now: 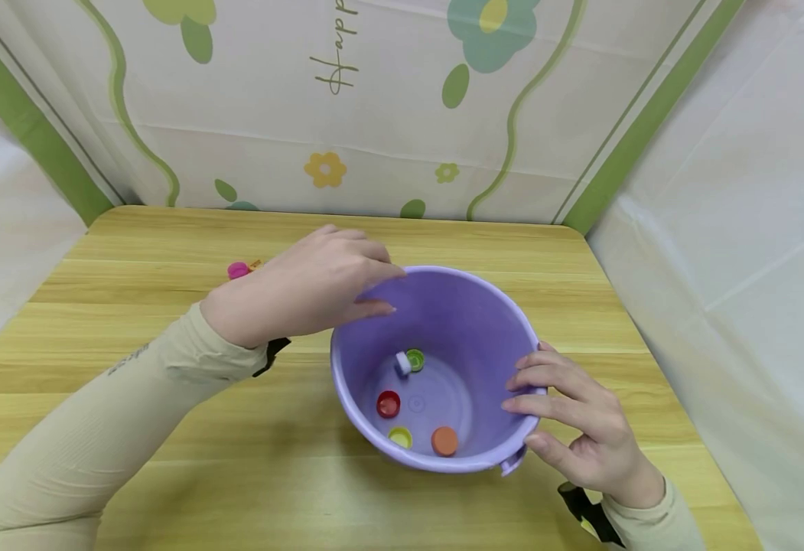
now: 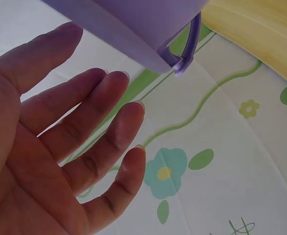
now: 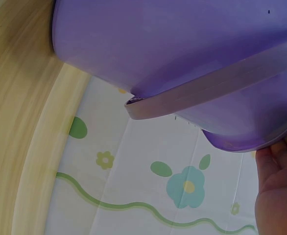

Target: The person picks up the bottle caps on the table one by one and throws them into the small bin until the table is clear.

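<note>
A purple bucket (image 1: pixel 436 321) stands tilted on the table, its mouth facing me. On its bottom lie several small plastic caps, among them a red cap (image 1: pixel 388 404), an orange cap (image 1: pixel 444 441) and a white cap (image 1: pixel 404 363). My right hand (image 1: pixel 581 421) grips the bucket's right rim, fingers over the inside and thumb outside. At the upper left rim is my left hand (image 1: pixel 312 283), thumb and fingers spread apart; the left wrist view shows its palm empty, just off the bucket. The purple handle (image 3: pixel 212 83) hangs along the bucket's outer side in the right wrist view.
A pink cap (image 1: pixel 239 270) and a small orange piece lie on the table behind my left wrist. The wooden table (image 1: pixel 250 474) ends at a white cloth (image 1: pixel 264 115) with flowers behind it. White sheeting (image 1: pixel 732 229) stands along the right side.
</note>
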Demonstrator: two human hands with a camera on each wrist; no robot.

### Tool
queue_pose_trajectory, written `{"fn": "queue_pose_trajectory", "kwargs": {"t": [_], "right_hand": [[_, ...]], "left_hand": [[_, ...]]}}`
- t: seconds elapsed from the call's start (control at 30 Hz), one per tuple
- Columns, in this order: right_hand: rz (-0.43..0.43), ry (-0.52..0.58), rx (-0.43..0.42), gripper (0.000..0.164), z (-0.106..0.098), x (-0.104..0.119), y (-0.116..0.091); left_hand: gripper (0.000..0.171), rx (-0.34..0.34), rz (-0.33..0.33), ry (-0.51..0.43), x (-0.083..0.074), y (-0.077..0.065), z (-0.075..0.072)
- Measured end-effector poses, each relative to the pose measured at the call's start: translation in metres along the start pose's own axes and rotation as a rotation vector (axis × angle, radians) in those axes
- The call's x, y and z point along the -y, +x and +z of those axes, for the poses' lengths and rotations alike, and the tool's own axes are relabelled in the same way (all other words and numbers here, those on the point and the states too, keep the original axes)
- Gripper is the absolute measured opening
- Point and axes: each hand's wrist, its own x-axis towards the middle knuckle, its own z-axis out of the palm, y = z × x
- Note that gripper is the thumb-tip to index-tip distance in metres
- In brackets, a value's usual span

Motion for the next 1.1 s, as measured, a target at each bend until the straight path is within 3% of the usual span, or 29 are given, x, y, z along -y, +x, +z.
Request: {"fn": "queue_pose_trajectory", "kwargs": {"t": [0.33,0.7,0.8,0.9,1.1], "right_hand": [[0.003,-0.004,0.006,0.026,0.001,0.000,0.001],[0.005,-0.001,0.009,0.026,0.001,0.000,0.001],[0.005,-0.003,0.010,0.026,0.001,0.000,0.001],[0.005,-0.007,0.010,0.026,0.001,0.000,0.000],[0.006,-0.007,0.005,0.026,0.002,0.001,0.001]], "left_hand": [[0.031,-0.041,-0.036,-0.053,0.011,-0.012,-0.003],[0.036,-0.119,-0.131,-0.093,0.041,-0.046,-0.002],[0.034,-0.092,-0.195,-0.115,0.050,-0.056,-0.002],[0.035,-0.021,-0.274,-0.143,0.061,-0.063,0.001],[0.031,0.076,-0.360,-0.238,0.093,-0.076,0.019]]}}
